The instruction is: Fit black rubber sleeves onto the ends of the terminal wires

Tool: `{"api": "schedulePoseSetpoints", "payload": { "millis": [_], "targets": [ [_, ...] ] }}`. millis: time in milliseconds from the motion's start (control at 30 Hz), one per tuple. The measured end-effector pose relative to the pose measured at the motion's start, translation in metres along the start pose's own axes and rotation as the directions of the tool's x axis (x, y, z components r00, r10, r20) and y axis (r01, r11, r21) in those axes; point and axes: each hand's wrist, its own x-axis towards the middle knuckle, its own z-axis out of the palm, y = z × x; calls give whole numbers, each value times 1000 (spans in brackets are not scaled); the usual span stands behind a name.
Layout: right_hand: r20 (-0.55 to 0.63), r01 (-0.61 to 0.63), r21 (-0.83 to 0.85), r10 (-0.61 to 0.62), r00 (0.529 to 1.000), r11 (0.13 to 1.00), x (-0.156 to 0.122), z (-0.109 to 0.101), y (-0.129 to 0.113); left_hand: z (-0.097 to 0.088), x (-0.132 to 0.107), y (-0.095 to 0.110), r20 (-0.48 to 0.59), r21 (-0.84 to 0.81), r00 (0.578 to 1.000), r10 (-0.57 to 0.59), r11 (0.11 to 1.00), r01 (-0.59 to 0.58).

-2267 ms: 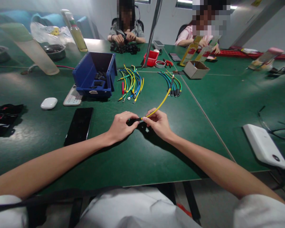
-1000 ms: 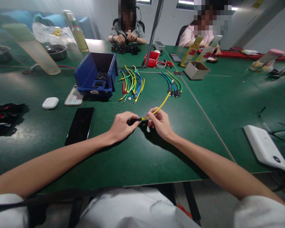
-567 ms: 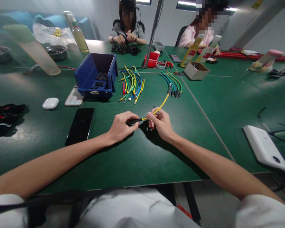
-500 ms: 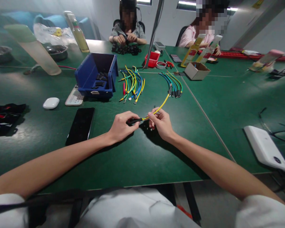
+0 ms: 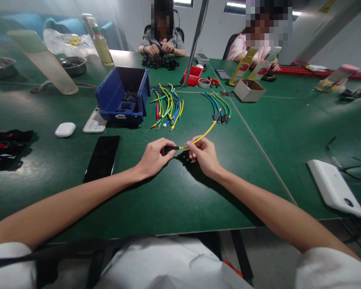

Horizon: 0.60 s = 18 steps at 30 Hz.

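A yellow wire (image 5: 206,133) curves up and away from my hands, with a metal lug at its far end. My left hand (image 5: 155,157) is closed on a black sleeve (image 5: 173,148) at the wire's near end; part of the sleeve is hidden by the fingers. My right hand (image 5: 207,157) pinches the same wire a short way right of the sleeve. Beyond it lies a row of blue, green and yellow wires with black sleeves (image 5: 224,110). To the left is a looser pile of yellow, green and blue wires (image 5: 170,106) with lugs.
A blue bin (image 5: 123,114) with black pieces stands left of the wire pile. A black phone (image 5: 102,158) lies near my left forearm, a white power bank (image 5: 335,186) at the right. Bottles, a small cardboard box (image 5: 249,91) and two people are across the green table.
The lug end of the yellow wire has swung slightly right and down. Both hands keep their hold, almost in place; the view has shifted a little.
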Motion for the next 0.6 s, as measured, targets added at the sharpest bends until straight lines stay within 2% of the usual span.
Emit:
{"api": "schedulePoseSetpoints", "payload": {
  "millis": [600],
  "targets": [
    [-2,16,-14,-17,1000,1000,2,0,1,2,1,-1,-27,-6,1000,15,1000,-15]
  ]
}}
